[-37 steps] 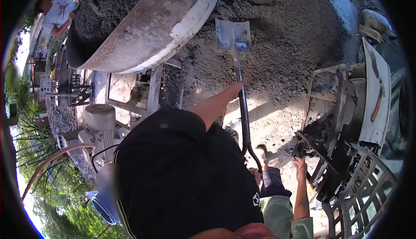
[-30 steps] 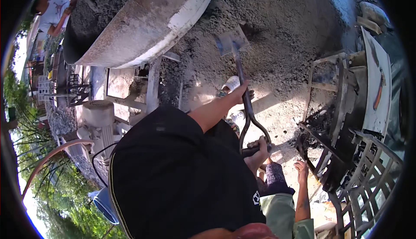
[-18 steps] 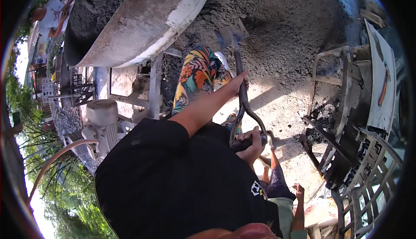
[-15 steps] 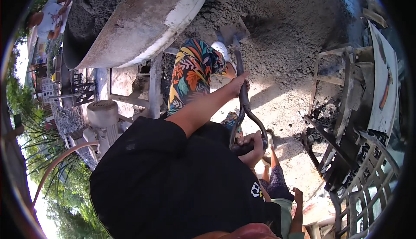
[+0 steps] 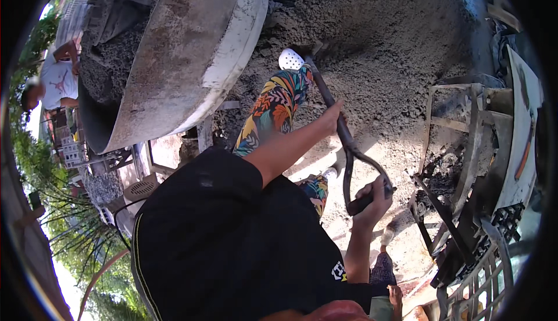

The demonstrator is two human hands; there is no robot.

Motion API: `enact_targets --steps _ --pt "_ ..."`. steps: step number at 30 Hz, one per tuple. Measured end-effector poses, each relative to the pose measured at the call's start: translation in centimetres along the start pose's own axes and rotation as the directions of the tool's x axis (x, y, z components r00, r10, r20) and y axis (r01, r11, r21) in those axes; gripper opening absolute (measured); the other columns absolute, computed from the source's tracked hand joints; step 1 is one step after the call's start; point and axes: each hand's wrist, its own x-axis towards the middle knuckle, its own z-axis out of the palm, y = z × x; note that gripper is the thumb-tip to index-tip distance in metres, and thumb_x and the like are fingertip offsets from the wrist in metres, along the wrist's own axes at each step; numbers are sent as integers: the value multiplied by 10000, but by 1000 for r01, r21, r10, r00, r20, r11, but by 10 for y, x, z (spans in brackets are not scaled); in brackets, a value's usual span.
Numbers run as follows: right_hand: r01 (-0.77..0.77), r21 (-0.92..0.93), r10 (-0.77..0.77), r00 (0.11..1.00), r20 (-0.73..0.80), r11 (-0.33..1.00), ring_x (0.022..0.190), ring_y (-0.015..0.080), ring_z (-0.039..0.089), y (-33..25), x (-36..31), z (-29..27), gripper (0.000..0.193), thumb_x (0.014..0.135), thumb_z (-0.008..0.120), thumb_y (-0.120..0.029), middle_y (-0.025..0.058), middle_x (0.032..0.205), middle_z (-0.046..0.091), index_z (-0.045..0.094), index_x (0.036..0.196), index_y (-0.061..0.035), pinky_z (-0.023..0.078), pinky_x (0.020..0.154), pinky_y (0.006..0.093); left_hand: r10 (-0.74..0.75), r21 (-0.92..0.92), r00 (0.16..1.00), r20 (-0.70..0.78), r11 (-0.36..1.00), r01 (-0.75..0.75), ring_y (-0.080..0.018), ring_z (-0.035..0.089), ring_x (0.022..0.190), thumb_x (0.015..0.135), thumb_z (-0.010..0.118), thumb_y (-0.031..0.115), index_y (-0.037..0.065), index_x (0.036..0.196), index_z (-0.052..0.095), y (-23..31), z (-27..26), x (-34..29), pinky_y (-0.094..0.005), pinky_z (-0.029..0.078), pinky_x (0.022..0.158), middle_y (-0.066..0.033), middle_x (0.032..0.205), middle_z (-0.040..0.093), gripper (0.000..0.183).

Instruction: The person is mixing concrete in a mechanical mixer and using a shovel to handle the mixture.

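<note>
The person's right hand (image 5: 375, 200) is closed around the end grip of the shovel (image 5: 323, 88), which has swung rightward since the earlier frame. Farther up, the left hand (image 5: 332, 118) clamps the shaft, its fingertips mostly hidden. Beyond, the blade, previously in plainer view, is nearly lost in grey mix (image 5: 395, 53); whether the white shoe (image 5: 290, 59) touches it is unclear.

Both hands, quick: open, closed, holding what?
Left hand: closed, holding the shovel shaft.
Right hand: closed, holding the shovel's end grip.
</note>
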Motion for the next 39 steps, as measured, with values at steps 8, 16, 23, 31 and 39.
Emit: enact_targets --steps 8,16,23,31,39 --pt "162 -315 -170 985 1 935 394 139 498 77 162 -127 246 860 654 -155 47 529 510 524 699 -23 418 384 263 412 451 759 -503 875 -176 -206 558 700 768 622 633 -16 1092 432 -56 14 79 -391 504 693 -70 855 541 751" --pt "-330 -108 281 904 -321 938 497 169 531 280 165 -237 80 731 622 38 76 603 557 552 760 11 434 475 301 199 726 967 162 640 -253 -374 439 1208 872 413 653 123 1429 295 -41 -100 -52 -433 367 1013 -159 1406 346 779" --pt "-269 -93 255 957 -137 959 457 161 533 139 -18 -100 139 767 672 -15 63 598 567 554 695 -17 453 485 288 179 518 976 -121 851 -91 -391 448 1204 851 351 708 -34 1412 249 8 -142 -15 -480 335 1048 -198 1351 416 935" --pt "-262 -72 249 957 -152 962 659 73 552 69 -78 -15 194 747 699 10 13 768 580 563 884 -14 450 610 214 58 -253 991 117 967 -26 -325 606 846 754 216 846 -33 1139 527 59 -92 78 -439 517 739 -203 1022 602 1008" --pt "-110 -431 -183 793 -582 896 452 83 506 99 -21 -54 172 762 673 -41 22 567 525 503 743 -27 390 421 236 7 -199 1000 -4 980 -8 -176 493 483 771 521 722 104 713 474 64 -71 122 -299 437 470 -27 555 469 623"
